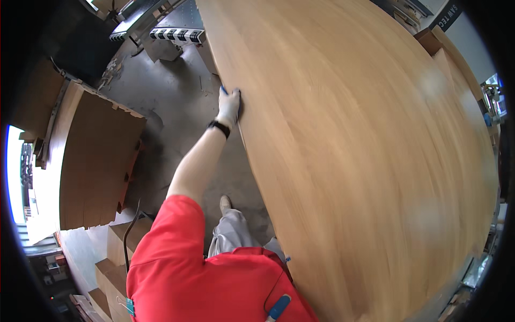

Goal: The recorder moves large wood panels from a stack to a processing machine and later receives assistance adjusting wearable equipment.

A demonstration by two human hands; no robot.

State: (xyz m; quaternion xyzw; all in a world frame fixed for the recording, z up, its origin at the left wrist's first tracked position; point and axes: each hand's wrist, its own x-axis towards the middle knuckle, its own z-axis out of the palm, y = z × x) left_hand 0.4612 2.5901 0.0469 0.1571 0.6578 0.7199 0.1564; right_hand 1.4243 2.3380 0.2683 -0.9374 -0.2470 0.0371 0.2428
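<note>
A large wood-grain panel (343, 145) fills the middle and right of the view, its long left edge running from the top down to my body. My left hand (229, 106), in a white glove with a blue patch, is closed on that left edge at the upper part. The fingers at the panel's edge are partly hidden. My right hand does not show. A small blue spot (288, 259) sits at the panel's edge near my waist; I cannot tell what it is.
At left stands a stack of brown boards (99, 155), with cardboard boxes (110, 273) below it. A machine table with a black-and-white striped edge (177, 35) is at the top. Grey floor (177, 102) lies between stack and panel. Shelving and loose items line the far right.
</note>
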